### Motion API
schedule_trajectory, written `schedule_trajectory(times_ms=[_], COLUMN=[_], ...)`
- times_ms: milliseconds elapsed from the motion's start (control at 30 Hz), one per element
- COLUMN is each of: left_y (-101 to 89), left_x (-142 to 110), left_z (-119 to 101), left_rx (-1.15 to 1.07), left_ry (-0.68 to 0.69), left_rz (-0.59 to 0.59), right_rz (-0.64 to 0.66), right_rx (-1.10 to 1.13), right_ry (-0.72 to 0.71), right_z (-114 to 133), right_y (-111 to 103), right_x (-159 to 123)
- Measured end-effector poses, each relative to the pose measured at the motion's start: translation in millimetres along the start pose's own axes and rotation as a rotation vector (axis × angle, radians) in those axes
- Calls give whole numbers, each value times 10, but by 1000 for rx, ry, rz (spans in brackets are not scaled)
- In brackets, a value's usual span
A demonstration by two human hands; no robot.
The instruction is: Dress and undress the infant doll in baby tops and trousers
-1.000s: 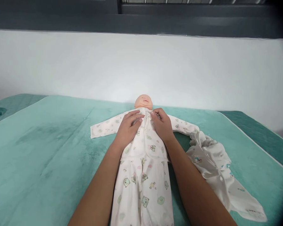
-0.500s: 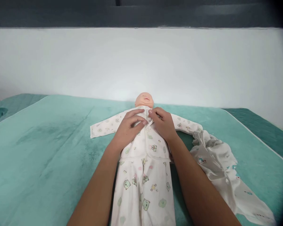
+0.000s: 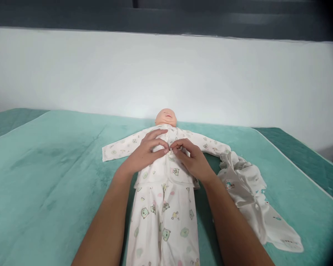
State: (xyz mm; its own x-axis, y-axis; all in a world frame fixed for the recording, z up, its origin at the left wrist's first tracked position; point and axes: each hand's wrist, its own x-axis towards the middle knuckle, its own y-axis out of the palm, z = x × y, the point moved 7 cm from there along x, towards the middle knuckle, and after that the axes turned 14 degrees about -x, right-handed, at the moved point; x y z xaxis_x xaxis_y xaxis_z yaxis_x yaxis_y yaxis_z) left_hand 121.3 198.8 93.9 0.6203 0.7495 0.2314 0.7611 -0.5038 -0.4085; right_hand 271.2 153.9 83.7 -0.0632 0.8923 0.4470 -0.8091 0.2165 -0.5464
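A baby doll (image 3: 166, 117) lies on its back, dressed in a white baby shirt (image 3: 158, 175) and matching trousers (image 3: 162, 225) with small green animal prints. Both sleeves stretch out to the sides. My left hand (image 3: 150, 149) rests over the chest, its thumb and index finger closing on the front edge of the shirt near the middle. Facing it, my right hand (image 3: 190, 155) pinches the other side of the same front opening. The fingertips of both hands almost meet there. Whatever fastener lies between them is mostly covered by the fingers.
A crumpled white printed garment (image 3: 245, 188) lies to the right, touching the end of the doll's sleeve. Under everything is a teal padded mat (image 3: 66, 170) with darker side edges. Behind the doll's head stands a white wall (image 3: 166, 74).
My right hand has moved down the shirt front from near the neck to mid-chest. My left thumb and index finger have come together with it there. The view has shifted slightly.
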Motion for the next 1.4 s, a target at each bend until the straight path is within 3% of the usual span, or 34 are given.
schedule_trajectory(times_ms=[200, 600, 833, 1167, 1300, 1400], left_y=[2, 18, 34, -2, -191, -443], left_x=[5, 10, 11, 23, -4, -92], left_z=[31, 29, -40, -110, -13, 188], left_rx=[-69, -61, -9, 21, 14, 49], left_ry=[-16, -35, 12, 57, 9, -149], left_rz=[47, -14, -56, -273, -496, -679], right_rz=[11, -8, -16, -209, -336, -400], right_rx=[121, 151, 230, 306, 345, 282], right_ry=[39, -1, 54, 162, 271, 411], right_z=[-98, -86, -111, -162, -299, -513], right_y=[38, 58, 90, 28, -50, -202], right_x=[20, 32, 30, 49, 36, 1])
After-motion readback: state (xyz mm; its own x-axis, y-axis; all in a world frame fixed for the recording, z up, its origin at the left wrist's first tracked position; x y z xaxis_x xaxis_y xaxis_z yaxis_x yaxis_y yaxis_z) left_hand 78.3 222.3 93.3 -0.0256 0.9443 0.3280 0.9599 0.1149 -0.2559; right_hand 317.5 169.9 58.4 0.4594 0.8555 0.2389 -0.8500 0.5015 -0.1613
